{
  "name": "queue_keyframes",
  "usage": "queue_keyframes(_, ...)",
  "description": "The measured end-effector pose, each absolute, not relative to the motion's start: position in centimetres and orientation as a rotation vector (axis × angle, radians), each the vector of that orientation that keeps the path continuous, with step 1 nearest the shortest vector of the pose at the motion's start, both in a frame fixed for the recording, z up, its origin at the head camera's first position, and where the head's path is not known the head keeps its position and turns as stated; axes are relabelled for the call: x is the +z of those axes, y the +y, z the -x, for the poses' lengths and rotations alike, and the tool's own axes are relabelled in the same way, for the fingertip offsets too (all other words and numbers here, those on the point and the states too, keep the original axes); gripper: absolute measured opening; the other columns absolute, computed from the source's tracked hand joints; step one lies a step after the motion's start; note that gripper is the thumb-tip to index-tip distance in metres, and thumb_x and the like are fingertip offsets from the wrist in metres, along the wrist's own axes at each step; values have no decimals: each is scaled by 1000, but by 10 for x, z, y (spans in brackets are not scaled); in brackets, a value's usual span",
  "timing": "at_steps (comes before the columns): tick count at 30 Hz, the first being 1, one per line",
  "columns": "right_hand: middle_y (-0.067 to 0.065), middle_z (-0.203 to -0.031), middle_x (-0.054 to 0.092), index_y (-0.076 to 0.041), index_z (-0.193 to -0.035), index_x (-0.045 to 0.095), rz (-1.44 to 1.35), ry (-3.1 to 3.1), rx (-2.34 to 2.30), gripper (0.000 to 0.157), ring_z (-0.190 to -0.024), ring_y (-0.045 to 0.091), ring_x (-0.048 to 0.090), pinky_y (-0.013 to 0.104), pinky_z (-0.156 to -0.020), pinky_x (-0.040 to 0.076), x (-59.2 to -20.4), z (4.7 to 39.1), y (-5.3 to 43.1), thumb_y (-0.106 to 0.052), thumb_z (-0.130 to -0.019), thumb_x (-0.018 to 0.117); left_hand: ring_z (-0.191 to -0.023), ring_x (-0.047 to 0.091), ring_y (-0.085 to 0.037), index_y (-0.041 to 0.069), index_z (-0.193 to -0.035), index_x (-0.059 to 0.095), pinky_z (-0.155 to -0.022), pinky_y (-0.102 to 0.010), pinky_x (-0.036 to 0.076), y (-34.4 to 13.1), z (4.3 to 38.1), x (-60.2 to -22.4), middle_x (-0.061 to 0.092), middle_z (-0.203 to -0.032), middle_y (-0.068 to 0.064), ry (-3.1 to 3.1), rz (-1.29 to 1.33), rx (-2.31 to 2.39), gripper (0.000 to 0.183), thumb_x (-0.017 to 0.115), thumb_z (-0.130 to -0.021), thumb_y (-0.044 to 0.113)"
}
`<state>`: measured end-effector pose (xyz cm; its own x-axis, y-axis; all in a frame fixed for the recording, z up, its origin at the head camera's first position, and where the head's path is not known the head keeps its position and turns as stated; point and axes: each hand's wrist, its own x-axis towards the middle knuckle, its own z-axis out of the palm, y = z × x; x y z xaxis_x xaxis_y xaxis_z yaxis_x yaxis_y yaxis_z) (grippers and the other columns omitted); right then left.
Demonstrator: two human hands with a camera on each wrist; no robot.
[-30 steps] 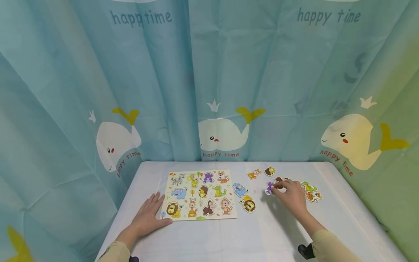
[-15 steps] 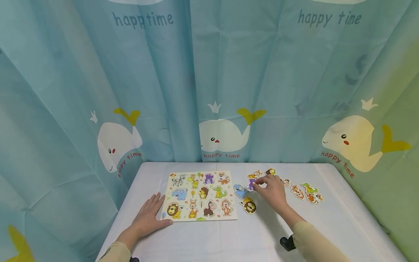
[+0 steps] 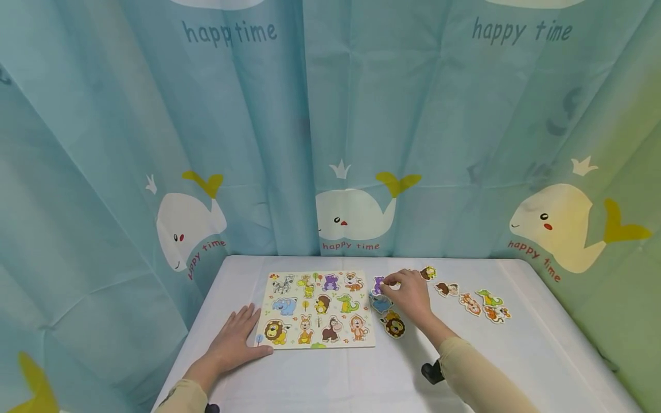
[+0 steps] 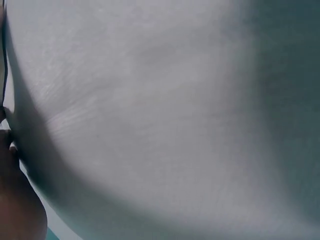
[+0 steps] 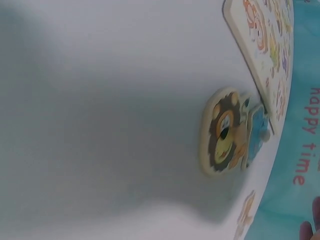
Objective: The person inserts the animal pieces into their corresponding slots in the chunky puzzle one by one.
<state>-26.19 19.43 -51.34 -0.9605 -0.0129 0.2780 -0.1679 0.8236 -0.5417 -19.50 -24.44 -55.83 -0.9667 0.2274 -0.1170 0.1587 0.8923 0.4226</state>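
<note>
My right hand [image 3: 409, 293] pinches a purple hippo puzzle piece [image 3: 377, 285] between thumb and fingers, just right of the animal puzzle board [image 3: 316, 344]. Below the hippo lie a blue elephant piece [image 3: 381, 303] and a lion piece [image 3: 394, 325]; the right wrist view also has the lion [image 5: 222, 132] and elephant [image 5: 257, 131] close by. With fingers spread, my left hand [image 3: 234, 337] rests at the board's lower left corner, its thumb along the front edge. Only a blurred part of that hand [image 4: 20, 200] enters the left wrist view.
Farther right on the white table [image 3: 330, 378] lie a hedgehog piece [image 3: 428, 273], a brown gorilla piece [image 3: 446, 289], a monkey piece [image 3: 470, 304], a crocodile piece [image 3: 489, 297] and a tiger piece [image 3: 496, 314]. A whale-print curtain [image 3: 356, 126] hangs behind the table.
My right hand has carried the hippo piece left, from among the pieces on the right to beside the board. The gorilla and monkey pieces have come into sight. The left hand stays in place.
</note>
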Motion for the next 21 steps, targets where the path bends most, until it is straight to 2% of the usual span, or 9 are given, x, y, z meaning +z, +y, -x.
queue_keyframes(9, -2, -93, 68, -15, -91, 80, -151, -2747, 859, 16, -98, 24, 54, 48, -90, 45, -514, 272, 171, -32, -89, 80, -153, 14, -44, 3, -159, 34, -123, -62, 17, -245, 197, -553, 23, -167, -21, 2844, -276, 664, 116, 76, -75, 71)
queue_keyframes(13, -2, -92, 68, -15, -90, 80, -172, -2749, 839, 16, -97, 24, 54, 46, -86, 45, -515, 276, 161, -31, -89, 80, -153, 16, -43, 5, -158, 37, -122, -64, 20, -245, 199, -551, 24, -167, -19, 2828, -252, 662, 115, 78, -73, 71)
queue_keyframes(21, -4, -90, 68, -16, -91, 80, -199, -2781, 823, 15, -96, 23, 55, 43, -83, 45, -518, 286, 141, -30, -89, 80, -154, 14, -44, 6, -159, 36, -121, -65, 20, -246, 201, -550, 22, -168, -19, 2799, -224, 652, 117, 79, -72, 71)
